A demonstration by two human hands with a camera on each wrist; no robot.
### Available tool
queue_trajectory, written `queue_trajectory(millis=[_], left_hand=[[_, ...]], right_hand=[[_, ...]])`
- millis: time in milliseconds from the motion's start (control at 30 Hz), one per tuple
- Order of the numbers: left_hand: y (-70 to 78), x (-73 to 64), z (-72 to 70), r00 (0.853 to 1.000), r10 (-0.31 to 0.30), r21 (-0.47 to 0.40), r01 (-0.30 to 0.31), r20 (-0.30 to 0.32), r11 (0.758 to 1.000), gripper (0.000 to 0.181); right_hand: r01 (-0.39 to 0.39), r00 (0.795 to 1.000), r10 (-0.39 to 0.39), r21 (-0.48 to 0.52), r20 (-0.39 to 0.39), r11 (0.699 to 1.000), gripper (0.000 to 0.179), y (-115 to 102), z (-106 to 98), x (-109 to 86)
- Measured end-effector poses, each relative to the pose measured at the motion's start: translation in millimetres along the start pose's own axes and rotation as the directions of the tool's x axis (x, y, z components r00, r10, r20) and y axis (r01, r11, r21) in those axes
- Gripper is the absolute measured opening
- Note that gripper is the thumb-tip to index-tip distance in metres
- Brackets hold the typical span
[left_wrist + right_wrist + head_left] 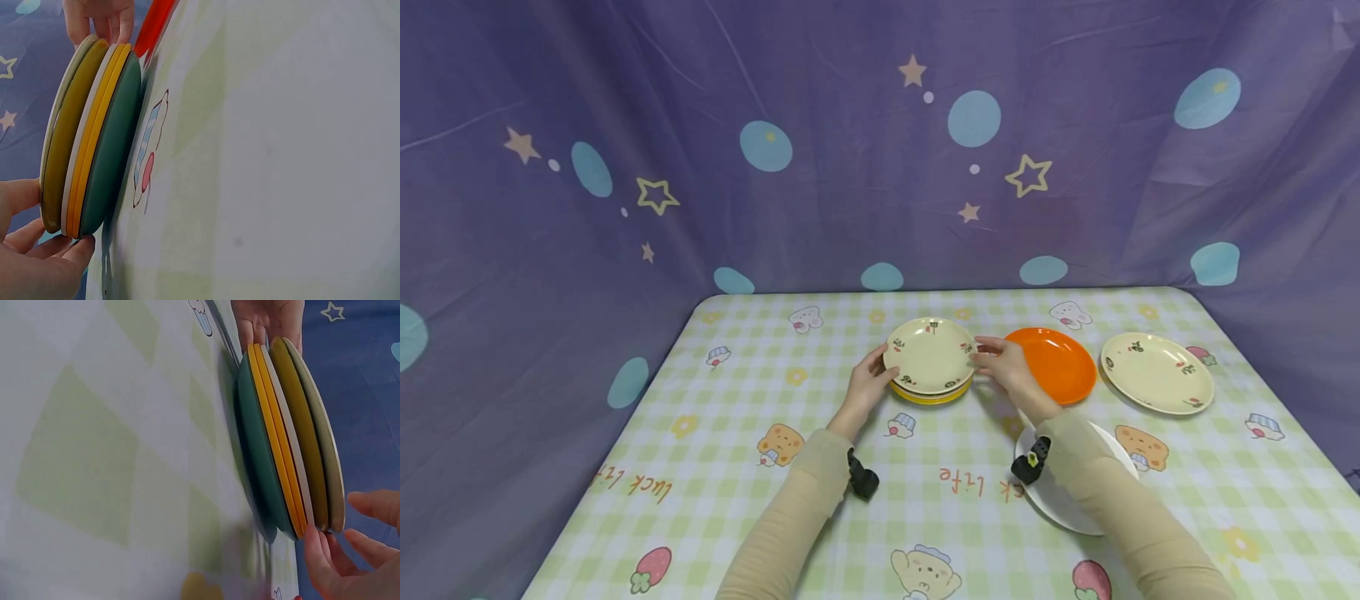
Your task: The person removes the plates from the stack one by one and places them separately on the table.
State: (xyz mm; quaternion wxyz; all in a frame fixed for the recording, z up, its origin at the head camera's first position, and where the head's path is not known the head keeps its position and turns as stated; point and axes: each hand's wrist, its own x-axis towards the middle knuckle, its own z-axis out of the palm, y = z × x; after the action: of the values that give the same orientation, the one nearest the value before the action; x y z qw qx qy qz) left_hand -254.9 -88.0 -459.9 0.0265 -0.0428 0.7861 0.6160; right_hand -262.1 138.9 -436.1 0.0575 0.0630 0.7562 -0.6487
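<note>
A stack of plates (929, 357) stands on the table, with a cream plate (932, 354) with small printed motifs on top. Lower down, the wrist views show olive, white, yellow and green rims, the green plate (112, 150) at the bottom. My left hand (867, 385) holds the stack's left edge, its fingertips (81, 247) against the rims. On the opposite side is my right hand (1006, 367), with fingertips (315, 540) touching the rims and one finger slightly off the top plate.
An orange plate (1052, 367) lies just right of the stack, and a larger cream plate (1157, 373) beyond it. Under my right forearm sits a white plate (1060, 500), partly covered by the sleeve. A purple curtain (850, 208) rises behind the checked tablecloth (715, 500).
</note>
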Motion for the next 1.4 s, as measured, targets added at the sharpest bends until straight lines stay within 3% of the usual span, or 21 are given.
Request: queue_trajectory(millis=[500, 1000, 1400], left_hand=[[3.8, -2.5, 0.4, 1.0, -0.006, 0.004, 0.006, -0.015, 1.0, 0.054], [4.2, -1.8, 1.2, 1.0, -0.006, -0.006, 0.006, -0.017, 1.0, 0.055], [4.4, -3.2, 1.7, 1.0, 0.005, -0.012, -0.005, -0.018, 1.0, 0.056]], right_hand=[[-0.029, 0.999, 0.024, -0.114, -0.048, 0.993, 0.051, 0.3, 4.0, 2.0], [-0.018, 0.999, 0.013, -0.102, -0.046, 0.995, 0.05, 1.0, 4.5, 3.5], [-0.053, 0.997, 0.049, -0.058, -0.066, 0.997, 0.048, -1.0, 2.4, 1.7]])
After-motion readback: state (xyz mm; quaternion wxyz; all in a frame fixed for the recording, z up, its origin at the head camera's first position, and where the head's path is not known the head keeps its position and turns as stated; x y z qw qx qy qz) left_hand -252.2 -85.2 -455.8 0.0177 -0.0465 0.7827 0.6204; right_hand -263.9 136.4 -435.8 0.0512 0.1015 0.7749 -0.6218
